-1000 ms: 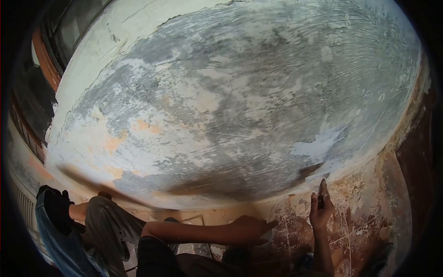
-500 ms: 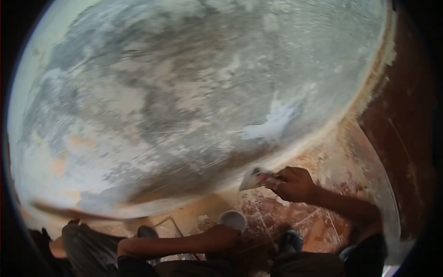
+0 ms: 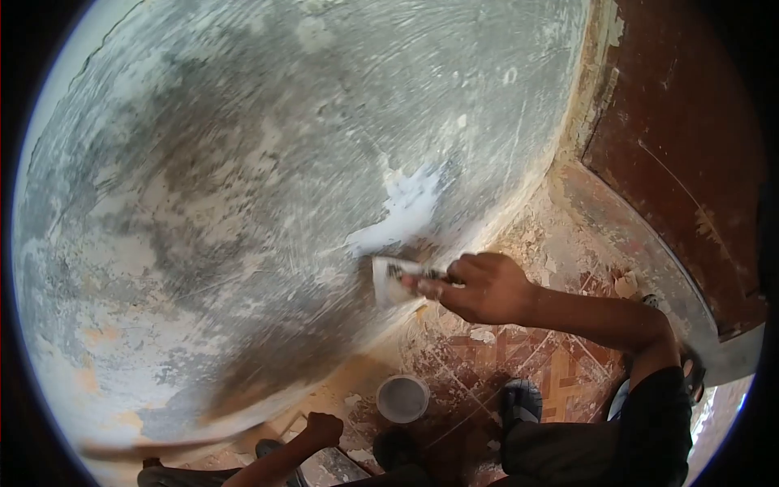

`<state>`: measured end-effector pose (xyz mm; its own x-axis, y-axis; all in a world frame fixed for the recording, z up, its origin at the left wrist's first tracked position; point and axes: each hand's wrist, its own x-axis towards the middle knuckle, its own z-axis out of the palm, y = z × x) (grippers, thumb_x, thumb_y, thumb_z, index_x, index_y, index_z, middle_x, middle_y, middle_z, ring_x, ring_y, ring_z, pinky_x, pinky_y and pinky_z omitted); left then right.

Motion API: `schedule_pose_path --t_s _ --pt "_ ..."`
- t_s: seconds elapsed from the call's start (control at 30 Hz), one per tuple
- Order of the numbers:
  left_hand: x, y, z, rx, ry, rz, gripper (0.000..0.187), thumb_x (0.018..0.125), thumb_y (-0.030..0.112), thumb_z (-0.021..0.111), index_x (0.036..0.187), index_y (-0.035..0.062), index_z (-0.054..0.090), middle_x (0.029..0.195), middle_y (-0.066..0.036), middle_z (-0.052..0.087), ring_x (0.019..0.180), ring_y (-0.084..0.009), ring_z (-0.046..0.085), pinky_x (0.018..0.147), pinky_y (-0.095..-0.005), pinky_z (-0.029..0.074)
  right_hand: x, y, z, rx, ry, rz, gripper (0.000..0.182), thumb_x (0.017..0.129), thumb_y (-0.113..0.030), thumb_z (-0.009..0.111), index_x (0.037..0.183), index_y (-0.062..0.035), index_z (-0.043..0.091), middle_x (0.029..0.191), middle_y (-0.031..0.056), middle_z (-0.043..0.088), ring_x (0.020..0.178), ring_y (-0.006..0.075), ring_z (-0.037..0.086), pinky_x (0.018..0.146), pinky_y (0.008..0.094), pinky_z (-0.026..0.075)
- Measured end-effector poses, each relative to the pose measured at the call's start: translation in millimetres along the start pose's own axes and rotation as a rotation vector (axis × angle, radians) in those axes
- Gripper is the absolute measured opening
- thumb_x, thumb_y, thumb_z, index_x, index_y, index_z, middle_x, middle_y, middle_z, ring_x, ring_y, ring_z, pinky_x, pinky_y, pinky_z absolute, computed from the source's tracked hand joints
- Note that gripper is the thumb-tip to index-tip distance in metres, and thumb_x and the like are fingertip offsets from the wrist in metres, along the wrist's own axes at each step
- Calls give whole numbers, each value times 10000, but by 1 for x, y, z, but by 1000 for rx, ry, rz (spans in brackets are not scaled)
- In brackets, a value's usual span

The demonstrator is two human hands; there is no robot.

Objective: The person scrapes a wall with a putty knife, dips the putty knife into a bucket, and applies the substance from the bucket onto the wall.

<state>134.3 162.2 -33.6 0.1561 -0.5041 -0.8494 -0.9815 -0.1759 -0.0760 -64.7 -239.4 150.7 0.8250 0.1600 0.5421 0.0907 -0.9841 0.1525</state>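
We see our right hand (image 3: 487,286) bare, its forearm uncovered up to a short black sleeve (image 3: 657,406) at the elbow. Our left hand (image 3: 323,428) and forearm are bare too. A dark shoe (image 3: 519,402) with a lighter toe covers one foot.

putty knife (image 3: 389,280) against wall (image 3: 243,162), container (image 3: 402,398) below

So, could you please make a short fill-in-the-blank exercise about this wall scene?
1. The right hand presses a putty knife against the ____.
2. The fresh putty patch just above the blade is ____ in colour.
3. The small round container stands on the ____.
4. The left hand is closed into a ____.

Missing words: wall; white; floor; fist
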Motion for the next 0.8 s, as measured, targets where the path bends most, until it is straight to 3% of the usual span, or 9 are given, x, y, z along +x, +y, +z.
schedule_pose_path --t_s 0.03,0.13,0.2,0.3,0.37,0.47,0.5,0.6,0.8 --pt "0 1 7 -41 -1 -12 331 836 421 663 913 110 745 905 -111 737 876 -281 715 757 -459 520 4 0 -2 -1 86 28 621 898 -167 643 1470 -287 434 828 30 575 595 125 595 438 253 498" --pt "2 8 8 -44 55 1 408 871 493 632 939 105 742 913 -116 723 914 -288 698 770 -469 516 22 16 1 24 323 23 465 879 -184 689 1335 -232 610 735 -34 503 534 72 465 378 238 408" --pt "9 13 5 -7 155 43 417 873 500 628 950 104 735 910 -114 712 915 -289 690 761 -476 517 26 31 5 -8 338 72 590 852 -211 735 1409 -244 540 785 -8 537 554 116 518 444 270 479" --pt "15 21 -8 -53 224 119 450 910 521 569 953 103 729 917 -136 694 914 -311 684 778 -477 533 11 43 20 -96 279 96 626 865 -240 733 1444 -261 496 781 -1 583 572 122 548 463 285 489" --pt "15 27 -15 -78 249 146 438 887 507 606 969 88 706 927 -130 689 916 -304 681 761 -474 526 -9 45 41 -136 248 135 613 879 -243 725 1446 -263 492 743 -5 596 552 114 544 437 288 473" --pt "12 32 -19 -83 258 167 436 879 496 621 986 78 688 940 -132 685 919 -304 677 749 -470 529 -41 36 70 5 154 332 585 893 -245 693 1438 -265 482 713 6 590 505 133 568 381 282 459" --pt "12 34 -20 -81 259 170 437 881 494 619 990 77 686 943 -135 685 920 -305 676 748 -469 532 -49 31 85 58 237 356 506 912 -259 687 1391 -218 531 599 -12 532 452 125 524 349 294 415" --pt "12 39 -7 -52 247 199 441 882 495 611 1010 79 680 966 -143 682 932 -304 677 752 -470 539 -69 6 92 182 155 484 398 922 -269 676 1285 -129 591 592 46 556 461 213 563 387 356 434" --pt "9 50 4 -125 170 196 449 899 516 576 1056 113 699 999 -141 682 957 -324 673 803 -472 541 -69 -29 66 484 108 520 456 931 -292 654 1316 -66 563 615 75 587 496 270 589 471 387 477"
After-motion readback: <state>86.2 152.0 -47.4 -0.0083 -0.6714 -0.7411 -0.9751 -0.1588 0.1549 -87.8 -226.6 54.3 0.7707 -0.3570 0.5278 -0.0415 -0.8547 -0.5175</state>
